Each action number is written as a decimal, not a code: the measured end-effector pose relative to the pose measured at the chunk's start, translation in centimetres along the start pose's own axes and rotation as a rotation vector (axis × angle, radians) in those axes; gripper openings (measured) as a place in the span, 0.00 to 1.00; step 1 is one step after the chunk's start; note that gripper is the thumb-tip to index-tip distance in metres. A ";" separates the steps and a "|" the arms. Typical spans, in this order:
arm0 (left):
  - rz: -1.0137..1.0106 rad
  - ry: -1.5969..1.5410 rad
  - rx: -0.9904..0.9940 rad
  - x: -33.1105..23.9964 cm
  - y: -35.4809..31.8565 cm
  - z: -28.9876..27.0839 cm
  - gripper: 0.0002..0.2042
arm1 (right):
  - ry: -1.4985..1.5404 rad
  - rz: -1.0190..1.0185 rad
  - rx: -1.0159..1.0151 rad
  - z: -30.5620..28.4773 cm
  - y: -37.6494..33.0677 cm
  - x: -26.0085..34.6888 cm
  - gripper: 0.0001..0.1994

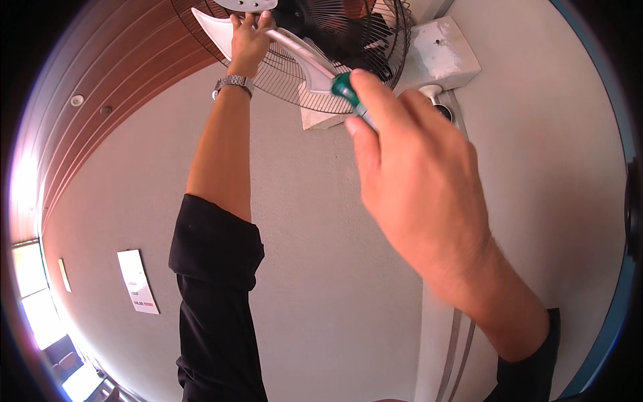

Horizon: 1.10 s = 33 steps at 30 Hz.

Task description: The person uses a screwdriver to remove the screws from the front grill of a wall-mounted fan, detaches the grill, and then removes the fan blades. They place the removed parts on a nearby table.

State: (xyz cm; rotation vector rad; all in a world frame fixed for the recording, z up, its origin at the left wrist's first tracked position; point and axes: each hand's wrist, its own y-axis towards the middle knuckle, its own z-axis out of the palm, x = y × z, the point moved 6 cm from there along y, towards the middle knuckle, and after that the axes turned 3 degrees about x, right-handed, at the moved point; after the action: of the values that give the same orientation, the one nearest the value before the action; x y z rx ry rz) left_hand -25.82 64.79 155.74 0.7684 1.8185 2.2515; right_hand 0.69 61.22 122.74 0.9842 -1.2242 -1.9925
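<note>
At the top, a wall fan (348, 40) shows a dark wire guard and pale blades. My left hand (250, 45) is raised to it, fingers bent and closed around the root of a pale fan blade (213, 28) just below the hub plate (246, 5). What lies under the fingertips is partly hidden. My right hand (422, 167) wraps round the green and clear handle of a screwdriver (343, 88), below the guard's lower right rim. A silvery length runs from the handle toward my left fingers; blur hides whether it is all shaft or partly blade edge.
A white box-like mount (442, 52) sticks out from the wall right of the fan. Below it are a white rounded fitting (432, 94) and a vertical trunking strip (439, 348). A wood-look ceiling (127, 53) spans the upper left. A sign (138, 281) hangs on the wall.
</note>
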 end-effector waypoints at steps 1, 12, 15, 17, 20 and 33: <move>-0.045 -0.077 0.031 -0.3 -0.5 0.8 0.31 | -0.043 0.031 -0.007 0.1 0.2 -0.9 0.16; -0.074 -0.326 0.130 -1.9 -0.5 0.6 0.20 | -0.087 -0.025 0.088 5.6 7.6 -5.4 0.10; -0.097 -0.288 0.142 -3.6 -0.8 1.4 0.18 | -0.016 0.051 0.194 5.9 9.8 -6.1 0.11; -0.210 -0.295 0.157 -6.0 -3.2 0.7 0.23 | 0.005 0.076 0.199 7.5 10.5 -6.3 0.12; -0.130 -0.212 0.214 -5.4 -2.2 0.2 0.26 | 0.039 0.068 0.004 7.5 10.4 -6.7 0.14; -0.178 -0.170 0.217 -5.0 -1.9 -0.5 0.32 | 0.082 0.148 0.083 7.9 10.1 -7.6 0.15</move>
State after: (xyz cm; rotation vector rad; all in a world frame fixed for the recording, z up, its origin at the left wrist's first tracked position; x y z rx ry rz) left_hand -22.15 62.68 152.38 0.7707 1.9828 1.8433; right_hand -0.62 66.92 136.43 0.9762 -1.3046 -1.7827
